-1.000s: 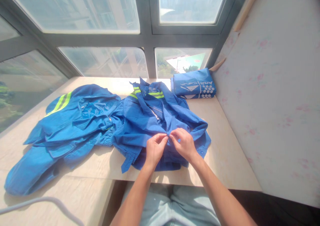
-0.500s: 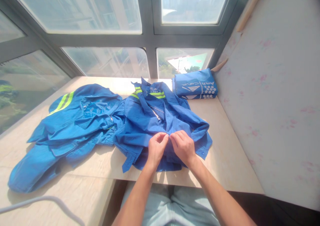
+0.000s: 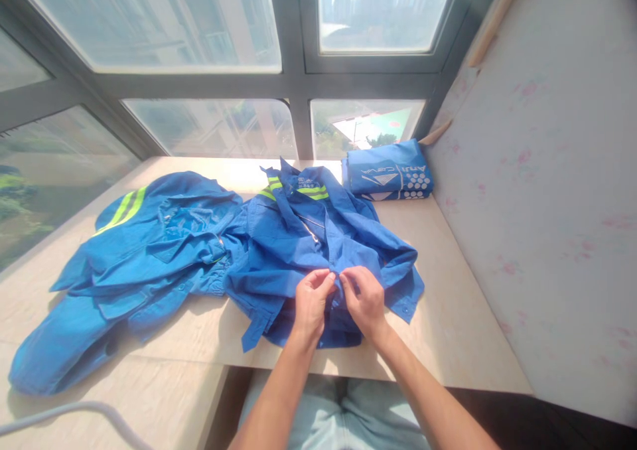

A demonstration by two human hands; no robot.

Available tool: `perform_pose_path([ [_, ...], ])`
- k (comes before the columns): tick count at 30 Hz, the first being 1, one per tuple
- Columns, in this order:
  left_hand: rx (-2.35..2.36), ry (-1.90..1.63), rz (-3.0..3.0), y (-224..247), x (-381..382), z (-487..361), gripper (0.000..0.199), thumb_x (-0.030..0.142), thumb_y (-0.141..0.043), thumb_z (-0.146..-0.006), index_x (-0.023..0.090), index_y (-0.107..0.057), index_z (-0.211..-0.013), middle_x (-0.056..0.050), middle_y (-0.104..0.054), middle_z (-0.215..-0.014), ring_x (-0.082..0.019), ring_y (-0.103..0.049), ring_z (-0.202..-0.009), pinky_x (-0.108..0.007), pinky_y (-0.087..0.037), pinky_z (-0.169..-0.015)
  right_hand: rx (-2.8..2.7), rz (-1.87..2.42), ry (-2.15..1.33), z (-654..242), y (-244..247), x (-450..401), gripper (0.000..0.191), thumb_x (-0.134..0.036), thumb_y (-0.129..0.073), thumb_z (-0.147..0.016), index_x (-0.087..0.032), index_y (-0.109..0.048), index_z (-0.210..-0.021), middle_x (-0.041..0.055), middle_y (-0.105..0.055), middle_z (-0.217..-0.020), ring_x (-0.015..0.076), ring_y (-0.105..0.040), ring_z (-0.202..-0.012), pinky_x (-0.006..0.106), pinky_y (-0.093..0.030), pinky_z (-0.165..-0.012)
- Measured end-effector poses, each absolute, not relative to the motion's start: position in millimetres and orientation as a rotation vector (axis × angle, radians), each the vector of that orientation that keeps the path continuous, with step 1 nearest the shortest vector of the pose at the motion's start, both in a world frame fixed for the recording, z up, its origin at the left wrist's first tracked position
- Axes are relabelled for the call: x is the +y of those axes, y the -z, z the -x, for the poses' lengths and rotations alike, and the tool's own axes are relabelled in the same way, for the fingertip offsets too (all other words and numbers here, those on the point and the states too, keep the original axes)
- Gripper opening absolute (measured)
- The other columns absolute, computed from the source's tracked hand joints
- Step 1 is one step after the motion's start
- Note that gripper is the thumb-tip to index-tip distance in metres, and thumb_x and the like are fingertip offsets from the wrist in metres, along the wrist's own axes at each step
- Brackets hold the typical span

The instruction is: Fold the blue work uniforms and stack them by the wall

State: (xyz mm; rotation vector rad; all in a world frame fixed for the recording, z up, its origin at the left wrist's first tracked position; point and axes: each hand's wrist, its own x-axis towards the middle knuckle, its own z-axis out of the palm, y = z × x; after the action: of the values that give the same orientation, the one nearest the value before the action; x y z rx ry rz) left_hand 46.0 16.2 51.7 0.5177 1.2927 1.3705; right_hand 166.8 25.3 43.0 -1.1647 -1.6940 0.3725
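A blue jacket (image 3: 279,251) with yellow-green stripes lies spread in front of me, its collar towards the window. My left hand (image 3: 313,299) pinches the jacket's front edge near the lower middle. Close beside it on the right, my right hand (image 3: 364,297) pinches the same front edge, fingertips nearly touching the left ones. Whatever small part sits between the fingertips is too small to make out. A second blue garment (image 3: 139,251) with similar stripes lies crumpled to the left, against the jacket's sleeve.
A folded blue bundle (image 3: 388,170) with white print rests at the back right by the window frame (image 3: 293,85). A patterned wall (image 3: 562,191) bounds the right side. A grey cable (image 3: 89,407) crosses the light surface (image 3: 458,330) at the lower left.
Both hands keep their pinch at the jacket's front, with slight finger movement. The whole view has shifted a little, so things appear slightly lower.
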Motion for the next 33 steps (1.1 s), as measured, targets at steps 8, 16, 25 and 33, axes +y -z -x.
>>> perform_pose_path([
  [8,1.387,-1.405,-0.850,-49.8,13.1,-45.5,0.030,0.038,-0.078,-0.076,0.014,-0.071,-0.091,-0.005,-0.073,-0.084,-0.017,-0.067,-0.078,-0.027,-0.052,-0.076,-1.419,1.324,-0.840,-164.9,-51.3,25.2,0.022,-0.036,-0.056,-0.095,-0.019,-0.068,-0.087,0.0056,-0.072,-0.088,0.0194,-0.068,-0.082,0.027,-0.053,-0.068],
  [16,1.403,-1.311,-0.904,-47.4,13.7,-39.7,0.026,0.034,-0.077,-0.075,0.015,-0.069,-0.090,-0.004,-0.072,-0.087,-0.017,-0.066,-0.082,-0.026,-0.050,-0.078,-1.980,1.238,-0.589,-186.2,-61.2,36.3,0.020,-0.029,-0.052,-0.097,-0.021,-0.066,-0.086,0.0054,-0.069,-0.084,0.0192,-0.064,-0.077,0.030,-0.049,-0.074],
  [25,1.296,-1.299,-0.763,-47.8,10.8,-39.7,0.033,0.039,-0.081,-0.073,0.015,-0.070,-0.094,-0.003,-0.070,-0.083,-0.014,-0.063,-0.076,-0.024,-0.050,-0.070,-1.726,1.205,-0.752,-185.2,-57.9,27.9,0.020,-0.031,-0.054,-0.097,-0.020,-0.066,-0.087,0.0053,-0.071,-0.087,0.0183,-0.066,-0.080,0.028,-0.050,-0.072],
  [33,1.355,-1.252,-0.851,-47.1,9.6,-36.4,0.033,0.042,-0.076,-0.078,0.015,-0.070,-0.096,-0.004,-0.072,-0.087,-0.016,-0.064,-0.077,-0.025,-0.050,-0.069,-1.666,1.244,-0.831,-181.7,-59.1,28.4,0.019,-0.032,-0.056,-0.095,-0.020,-0.067,-0.085,0.0046,-0.072,-0.086,0.0177,-0.067,-0.078,0.025,-0.051,-0.067],
])
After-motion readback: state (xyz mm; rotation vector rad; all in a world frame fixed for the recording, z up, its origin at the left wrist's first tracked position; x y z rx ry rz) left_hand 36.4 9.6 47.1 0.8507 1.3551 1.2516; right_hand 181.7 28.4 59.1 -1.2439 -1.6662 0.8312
